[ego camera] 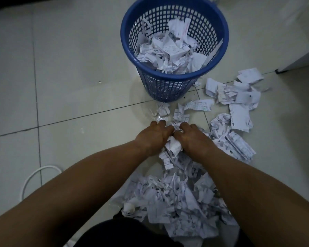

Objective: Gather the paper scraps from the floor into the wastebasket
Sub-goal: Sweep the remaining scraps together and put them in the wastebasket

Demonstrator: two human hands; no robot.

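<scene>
A blue mesh wastebasket point(169, 86) stands on the tiled floor, partly filled with white paper scraps point(169, 50). Many torn and crumpled scraps lie in a big heap point(178, 198) close to me and in a looser spread point(237, 107) right of the basket. My left hand point(154, 135) and my right hand point(194, 138) are pressed side by side on the floor below the basket, both closed around a bunch of scraps point(173, 146) squeezed between them. A few small scraps point(162, 108) lie just beyond my fingertips.
A white cable point(34, 177) loops on the floor at the lower left. A pale cabinet with a dark foot point(279, 70) stands at the upper right. Dark clothing point(132, 234) shows at the bottom edge.
</scene>
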